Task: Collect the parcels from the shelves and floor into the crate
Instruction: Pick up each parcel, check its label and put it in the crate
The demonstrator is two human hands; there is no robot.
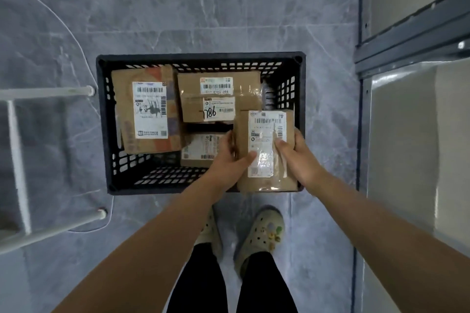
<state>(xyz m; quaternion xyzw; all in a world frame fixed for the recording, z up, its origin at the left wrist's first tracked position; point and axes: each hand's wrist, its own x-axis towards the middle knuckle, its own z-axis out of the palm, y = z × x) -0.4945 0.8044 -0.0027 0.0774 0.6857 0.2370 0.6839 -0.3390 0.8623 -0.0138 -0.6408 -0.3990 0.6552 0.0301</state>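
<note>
Five taped cardboard parcels are in view, four of them lying in the black slotted crate on the grey marbled floor. Taking the crate as a dial, the large parcel fills the 9 o'clock side; its white label has barcodes and a black inky smear, and the print is too blurred to read. At 12 o'clock the far parcel has a label whose number ends in "094". Just nearer, at the centre, a smaller parcel bears "786" handwritten in black marker. At 6 o'clock a low parcel lies partly hidden, and its label cannot be read.

At 4 o'clock the held parcel is over the crate's near right corner, its near edge crossing the rim. Its long white label is glossy with tape and blurred. The left hand grips its left edge, thumb pressed on the label. The right hand grips the right edge the same way. Whether the parcel touches the rim I cannot tell.

Bare crate bottom shows at 7 o'clock, and bare mesh wall at 2 o'clock. A grey metal shelf unit stands at 3 o'clock, with a strip of floor between it and the crate. A white tubular frame stands at 9 o'clock, one foot near the crate's far left corner.
</note>
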